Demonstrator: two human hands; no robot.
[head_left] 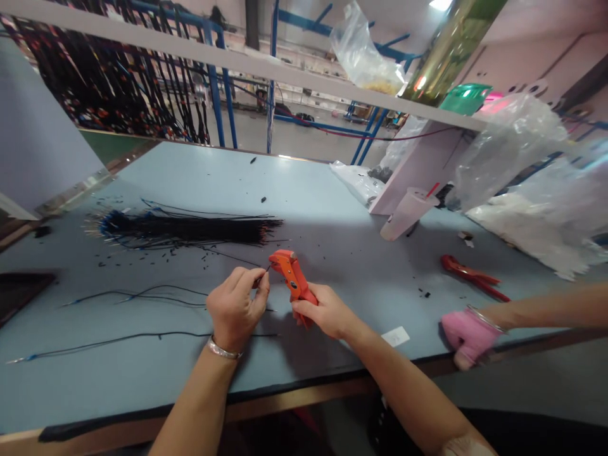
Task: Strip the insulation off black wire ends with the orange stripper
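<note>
My right hand (325, 311) is closed around the handles of an orange wire stripper (289, 272), whose head points up and to the left. My left hand (236, 305) pinches a thin black wire (264, 271) and holds its end at the stripper's jaws. Beyond my hands a bundle of black wires (190, 228) lies across the grey table (332, 240). Several single black wires (142, 294) lie to the left of my left hand, and small black snippets are scattered around.
A second red tool (470, 275) lies at the right, near another person's hand in a pink glove (468, 335) resting on the table edge. A pale cup with a straw (408, 212) and plastic bags (522, 183) stand at the back right. Wire harnesses hang at the back left.
</note>
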